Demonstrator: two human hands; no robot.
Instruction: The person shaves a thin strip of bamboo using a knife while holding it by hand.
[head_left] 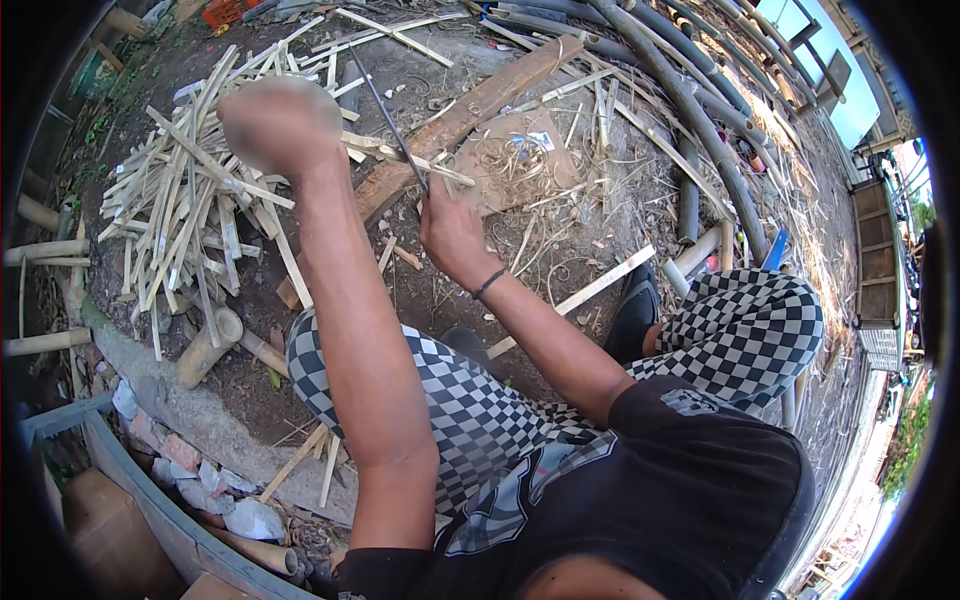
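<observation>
My right hand (pixel 455 232) is closed round the handle of a long, thin-bladed knife (pixel 382 108), its blade pointing away and to the left. Across the blade near the handle lies a pale bamboo strip (pixel 446 173), reaching back toward my left hand (pixel 282 125). The left hand is blurred, but its outline is a fist, and the strip runs out from beside it. Beneath the strip and knife is a thick brown wooden plank (pixel 470 112), lying aslant on the ground. Curled shavings (pixel 515 160) rest on a flat brown sheet (pixel 545 190) right of the plank.
A large heap of split bamboo strips (pixel 185 215) spreads at the left, below and around my left arm. Bamboo poles (pixel 690 100) lie at the far right. A short bamboo piece (pixel 212 345) is near my left knee. Rubble (pixel 185 455) and a grey-framed box (pixel 150 500) stand lower left.
</observation>
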